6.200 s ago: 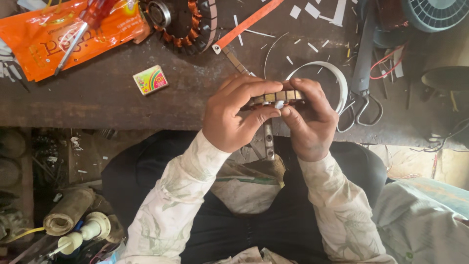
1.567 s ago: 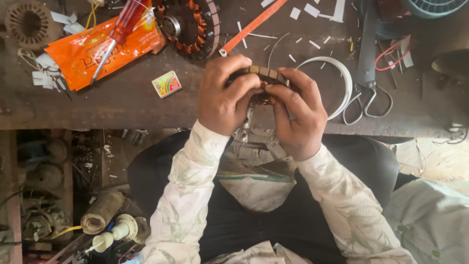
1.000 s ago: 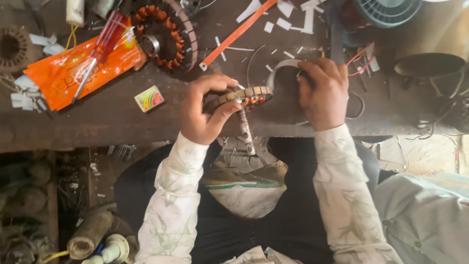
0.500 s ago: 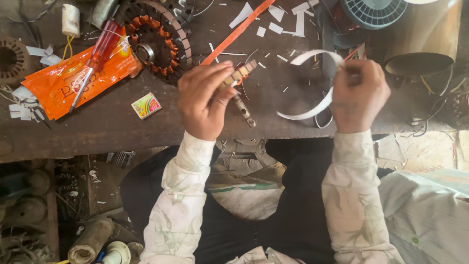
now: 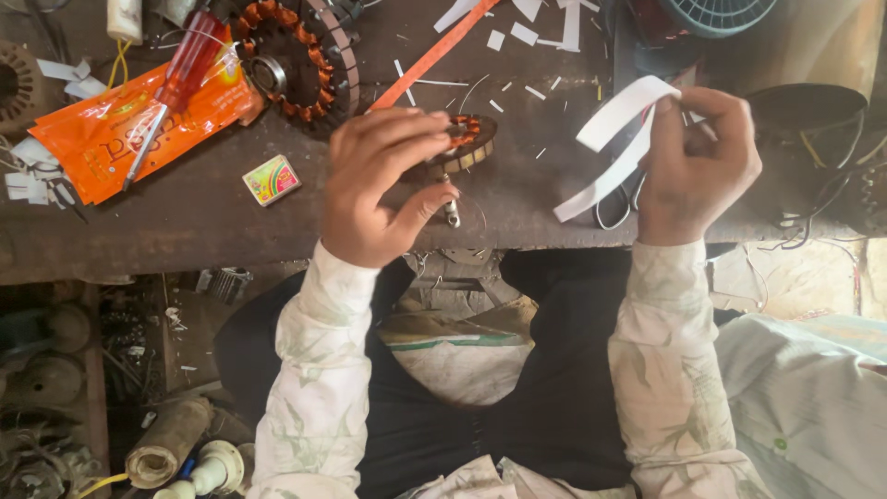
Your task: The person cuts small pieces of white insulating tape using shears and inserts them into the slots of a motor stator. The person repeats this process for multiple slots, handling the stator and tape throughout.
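Frame centre: left hand (image 5: 374, 189) clamps small stator (image 5: 467, 148) on surface (image 5: 185, 231). Right hand (image 5: 698, 166), at right, pinches white paper strip (image 5: 614, 152). Strip not yet in stator slots; insulating apparently pending.

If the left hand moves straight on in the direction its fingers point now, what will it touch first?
The left hand points right and slightly up, fingers already on the small copper-wound stator. Beyond it, bare workbench, then probably the white paper strip in the right hand; depth is unclear.
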